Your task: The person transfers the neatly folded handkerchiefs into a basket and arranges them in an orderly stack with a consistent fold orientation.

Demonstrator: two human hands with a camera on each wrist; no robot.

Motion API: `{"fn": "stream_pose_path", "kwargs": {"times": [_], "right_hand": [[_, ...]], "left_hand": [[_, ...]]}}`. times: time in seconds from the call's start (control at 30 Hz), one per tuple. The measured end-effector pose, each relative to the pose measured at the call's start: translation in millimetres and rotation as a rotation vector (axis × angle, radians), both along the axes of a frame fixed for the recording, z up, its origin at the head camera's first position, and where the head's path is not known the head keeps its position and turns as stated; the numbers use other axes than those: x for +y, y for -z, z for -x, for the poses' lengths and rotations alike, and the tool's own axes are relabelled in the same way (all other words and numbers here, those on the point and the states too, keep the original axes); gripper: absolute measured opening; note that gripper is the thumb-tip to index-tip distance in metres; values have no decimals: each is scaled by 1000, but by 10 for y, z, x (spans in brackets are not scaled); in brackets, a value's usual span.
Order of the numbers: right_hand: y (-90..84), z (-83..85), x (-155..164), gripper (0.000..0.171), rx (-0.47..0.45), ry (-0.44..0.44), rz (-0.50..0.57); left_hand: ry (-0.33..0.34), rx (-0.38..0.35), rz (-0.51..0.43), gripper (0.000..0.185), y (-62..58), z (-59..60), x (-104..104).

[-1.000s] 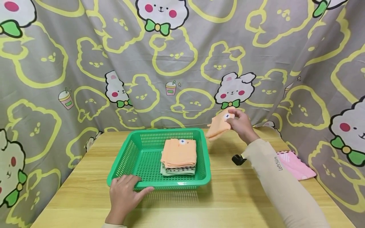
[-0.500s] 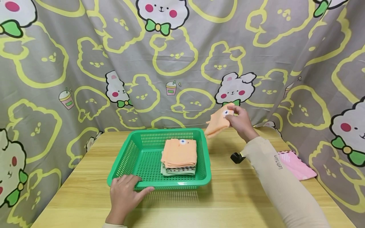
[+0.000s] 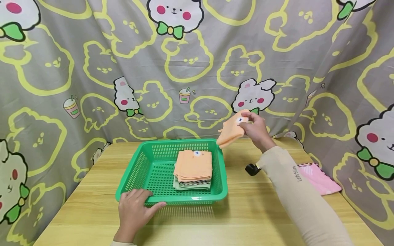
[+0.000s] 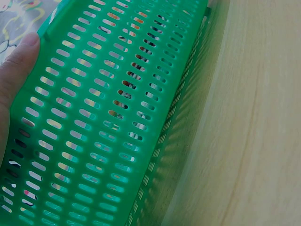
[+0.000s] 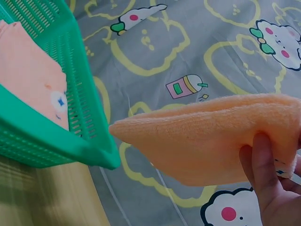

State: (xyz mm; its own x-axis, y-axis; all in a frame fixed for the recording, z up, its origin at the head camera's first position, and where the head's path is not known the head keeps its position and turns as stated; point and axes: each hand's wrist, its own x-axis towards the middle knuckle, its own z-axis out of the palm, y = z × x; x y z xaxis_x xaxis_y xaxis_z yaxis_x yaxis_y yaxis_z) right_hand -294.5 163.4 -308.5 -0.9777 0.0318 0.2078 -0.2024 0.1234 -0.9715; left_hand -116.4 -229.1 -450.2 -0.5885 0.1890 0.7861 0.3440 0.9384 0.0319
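The person's right hand (image 3: 254, 130) was raised above the far right corner of the green perforated plastic basket (image 3: 144, 160), fingers and thumb pinched on a small folded orange terry cloth (image 3: 231, 131). The cloth hung in the air, clear of the basket, its loose end drooping toward the basket's rim; a little white patch with a dark star showed just under the thumb. From the right wrist view the fingers (image 5: 263, 165) were curled round the folded end of that cloth (image 5: 202, 136), with the basket's corner (image 5: 89, 141) just below and to the side.

The left hand (image 3: 135, 208) lay flat against the near left corner of the basket, fingers straight and spread, thumb along the wall, gripping nothing. Close up, only the thumb (image 4: 16, 66) showed, pressed to the slotted green wall (image 4: 103, 117).

Inside the basket, toward its right half, sat a neat stack of folded cloths (image 3: 193, 169), orange on top, with what looked like a checked one and a pale green one beneath. The basket stood on a light wooden table (image 3: 246, 215). Off to the right lay a pink cloth (image 3: 320, 179) at the table's edge, and a small black object (image 3: 251, 169) sat beside the right forearm; I could not make out what it was. A grey curtain printed with yellow bear outlines (image 3: 197, 68) hung behind it all.
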Motion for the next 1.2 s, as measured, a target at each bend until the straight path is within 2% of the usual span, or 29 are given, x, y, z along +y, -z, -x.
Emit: {"fn": "stream_pose_path", "kwargs": {"times": [0.4,0.73,1.2], "right_hand": [[20,-14,-157,46,-8,-28,35],[50,-3,-217,44,-23,-40,57],[48,-40,-310,46,-51,-72,98]], "left_hand": [[8,-3,-11,70,38,4,-7],[5,-16,-7,68,23,6,-12],[8,2,-5,72,7,10,-9]]}}
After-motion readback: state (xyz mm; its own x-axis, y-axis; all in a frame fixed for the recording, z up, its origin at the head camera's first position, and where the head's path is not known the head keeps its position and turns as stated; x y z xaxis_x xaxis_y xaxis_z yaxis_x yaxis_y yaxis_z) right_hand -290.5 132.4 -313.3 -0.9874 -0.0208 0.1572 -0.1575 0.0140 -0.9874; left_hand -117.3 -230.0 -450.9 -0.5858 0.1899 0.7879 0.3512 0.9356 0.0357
